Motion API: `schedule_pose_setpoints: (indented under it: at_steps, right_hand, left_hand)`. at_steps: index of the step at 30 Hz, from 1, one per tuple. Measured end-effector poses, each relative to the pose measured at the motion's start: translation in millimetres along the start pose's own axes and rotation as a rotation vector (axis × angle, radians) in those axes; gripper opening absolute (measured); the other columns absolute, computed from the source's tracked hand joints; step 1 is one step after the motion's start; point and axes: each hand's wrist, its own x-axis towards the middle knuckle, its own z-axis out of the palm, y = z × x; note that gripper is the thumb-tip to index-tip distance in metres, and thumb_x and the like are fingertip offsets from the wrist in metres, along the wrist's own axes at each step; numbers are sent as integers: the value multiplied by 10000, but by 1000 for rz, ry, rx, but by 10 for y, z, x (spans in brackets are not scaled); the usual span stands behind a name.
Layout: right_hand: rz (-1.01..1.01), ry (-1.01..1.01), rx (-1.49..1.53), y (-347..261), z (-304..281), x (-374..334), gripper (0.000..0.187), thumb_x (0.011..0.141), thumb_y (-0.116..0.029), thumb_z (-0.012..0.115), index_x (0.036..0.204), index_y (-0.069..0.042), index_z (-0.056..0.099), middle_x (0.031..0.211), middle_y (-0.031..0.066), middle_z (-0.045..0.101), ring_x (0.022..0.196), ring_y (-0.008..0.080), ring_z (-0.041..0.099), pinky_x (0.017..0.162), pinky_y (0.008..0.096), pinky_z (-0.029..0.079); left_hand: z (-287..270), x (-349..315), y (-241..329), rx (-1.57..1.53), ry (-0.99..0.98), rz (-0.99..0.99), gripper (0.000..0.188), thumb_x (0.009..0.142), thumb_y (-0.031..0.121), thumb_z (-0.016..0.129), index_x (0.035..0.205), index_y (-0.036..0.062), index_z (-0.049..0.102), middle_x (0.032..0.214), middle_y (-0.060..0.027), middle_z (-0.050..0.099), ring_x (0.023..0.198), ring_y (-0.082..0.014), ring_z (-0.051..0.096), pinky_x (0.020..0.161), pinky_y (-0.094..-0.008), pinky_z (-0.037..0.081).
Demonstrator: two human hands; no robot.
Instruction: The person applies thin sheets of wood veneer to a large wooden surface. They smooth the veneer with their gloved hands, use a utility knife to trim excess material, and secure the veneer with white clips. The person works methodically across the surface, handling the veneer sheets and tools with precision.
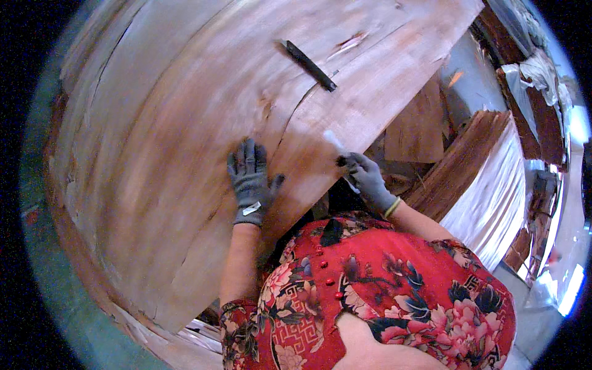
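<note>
Both hands wear grey gloves. One grip, the left hand (250, 182), lies flat and released on a wide sheet of reddish wood veneer (185, 123), fingers spread, just left of a long crack in the sheet. Right hand (368, 179) is clenched around a small dark-tipped tool with a pale handle (345, 161) at the sheet's near right edge, beside a whitish strip (333, 140) along the crack.

A dark flat bar (310, 65) rests on the veneer farther off. The sheet covers the surface entirely, so what carries it is hidden. To the right stands a stack of veneer sheets (475, 172), with loose brown pieces (419, 129) beyond it on the floor. The far right of the room is bright, bent and hard to make out. What kind of tool it is cannot be told.
</note>
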Motion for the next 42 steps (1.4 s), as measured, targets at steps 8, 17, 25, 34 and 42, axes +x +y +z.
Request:
schedule_pose_setpoints:
  at_steps: [8, 17, 25, 34, 42]
  right_hand:
    - [147, 42, 292, 89, -65, -233, 189, 924, -182, 486, 1019, -65, 600, 664, -58, 478, 512, 31, 403, 456, 189, 319]
    - [282, 49, 316, -102, -14, -76, 266, 938, -236, 478, 1013, -32, 631, 709, -27, 576, 504, 43, 416, 458, 197, 337]
    - [303, 82, 360, -10, 26, -12, 250, 923, -205, 498, 973, -8, 645, 790, 7, 625, 456, 49, 394, 426, 202, 323]
    - [313, -88, 140, -286, -34, -168, 261, 924, -242, 504, 945, -20, 640, 681, -26, 557, 527, 52, 422, 461, 207, 341]
    - [134, -271, -179, -952, -17, -169, 318, 889, -306, 543, 922, -11, 657, 791, 43, 639, 731, 75, 566, 614, 219, 449]
  left_hand:
    - [113, 3, 3, 75, 54, 5, 776, 708, 357, 641, 1352, 48, 340, 1467, -165, 200, 1355, -344, 169, 1082, -544, 94]
    - [127, 21, 104, 107, 38, -31, 686, 755, 330, 589, 1347, 69, 361, 1475, -159, 180, 1366, -325, 147, 1084, -547, 71]
    - [183, -12, 204, 95, 75, -71, 599, 779, 265, 534, 1323, 57, 392, 1468, -165, 198, 1360, -332, 159, 1077, -563, 61]
    - [66, 18, 268, 99, 106, -128, 569, 755, 269, 570, 1290, 122, 446, 1463, -109, 238, 1340, -367, 174, 1038, -630, 96]
    - [103, -50, 235, 112, 140, -151, 627, 772, 293, 574, 1340, 129, 365, 1474, -99, 204, 1355, -364, 133, 1041, -630, 97]
